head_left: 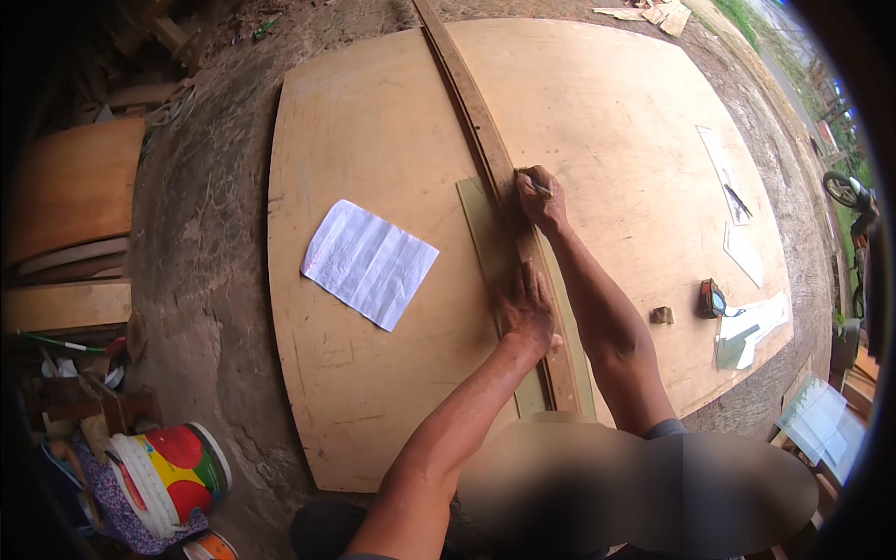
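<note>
Right hand (544, 203) closed around a slim pen-like tool (541, 191), against the right edge of a long wooden batten (485, 135). Left hand (529, 313), nearer the body, rests open on the batten. Greenish strip (481, 224) beneath; creased paper (370, 266) left of both hands.

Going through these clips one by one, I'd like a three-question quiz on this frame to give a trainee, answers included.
1. Multiple choice: what does the person's right hand hold?
a) a tape measure
b) a slim pen-like tool
c) a small brown block

2. True or false: the creased paper sheet lies to the left of the long wooden bar.

3. Short answer: both hands are at the bar; which one is nearer the person's body?

Key:
1. b
2. True
3. The left hand, which rests on the bar
</note>
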{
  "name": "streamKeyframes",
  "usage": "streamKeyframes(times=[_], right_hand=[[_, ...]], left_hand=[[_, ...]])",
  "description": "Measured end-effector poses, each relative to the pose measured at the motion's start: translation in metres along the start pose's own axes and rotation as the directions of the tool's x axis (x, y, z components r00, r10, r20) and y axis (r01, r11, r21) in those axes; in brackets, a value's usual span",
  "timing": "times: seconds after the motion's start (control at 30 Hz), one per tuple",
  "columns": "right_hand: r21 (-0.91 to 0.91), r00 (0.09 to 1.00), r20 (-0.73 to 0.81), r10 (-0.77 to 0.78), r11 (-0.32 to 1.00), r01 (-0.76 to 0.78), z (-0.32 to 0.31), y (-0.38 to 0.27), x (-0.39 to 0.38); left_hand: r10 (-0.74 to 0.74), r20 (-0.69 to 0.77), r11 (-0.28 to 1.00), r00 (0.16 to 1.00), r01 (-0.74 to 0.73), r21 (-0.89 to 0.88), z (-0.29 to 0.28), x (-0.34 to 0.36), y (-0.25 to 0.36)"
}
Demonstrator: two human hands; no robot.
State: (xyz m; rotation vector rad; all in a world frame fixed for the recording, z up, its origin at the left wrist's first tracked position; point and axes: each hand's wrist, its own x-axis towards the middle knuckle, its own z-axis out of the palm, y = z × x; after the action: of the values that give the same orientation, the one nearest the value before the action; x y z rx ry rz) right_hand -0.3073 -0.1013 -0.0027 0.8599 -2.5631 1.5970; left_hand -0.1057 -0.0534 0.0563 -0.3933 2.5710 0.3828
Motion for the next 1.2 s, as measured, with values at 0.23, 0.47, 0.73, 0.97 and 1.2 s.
streamKeyframes(times=[0.23, 0.47, 0.73, 0.97, 1.2], right_hand=[[0.037, 0.995, -0.043, 0.086, 0.996, -0.085, 0.008, 0.002, -0.008], [-0.072, 0.986, 0.002, 0.166, 0.984, -0.166, 0.005, -0.009, 0.005], [-0.164, 0.969, 0.067, 0.238, 0.960, -0.225, -0.005, -0.021, 0.006], [-0.247, 0.964, 0.119, 0.236, 0.948, -0.201, -0.006, -0.022, 0.016], [-0.178, 0.983, 0.079, 0.164, 0.973, -0.148, -0.006, -0.020, 0.007]], left_hand=[[-0.021, -0.098, 0.999, 0.995, 0.024, 0.032, 0.005, -0.001, 0.001], [-0.013, -0.050, 0.999, 0.999, 0.011, -0.038, 0.003, -0.001, 0.002], [-0.011, -0.037, 0.999, 0.999, 0.009, -0.046, -0.006, -0.005, 0.002], [-0.015, -0.020, 0.999, 1.000, 0.015, -0.033, -0.007, -0.007, 0.002], [-0.034, 0.015, 0.999, 0.999, 0.034, -0.022, -0.010, -0.004, 0.003]])
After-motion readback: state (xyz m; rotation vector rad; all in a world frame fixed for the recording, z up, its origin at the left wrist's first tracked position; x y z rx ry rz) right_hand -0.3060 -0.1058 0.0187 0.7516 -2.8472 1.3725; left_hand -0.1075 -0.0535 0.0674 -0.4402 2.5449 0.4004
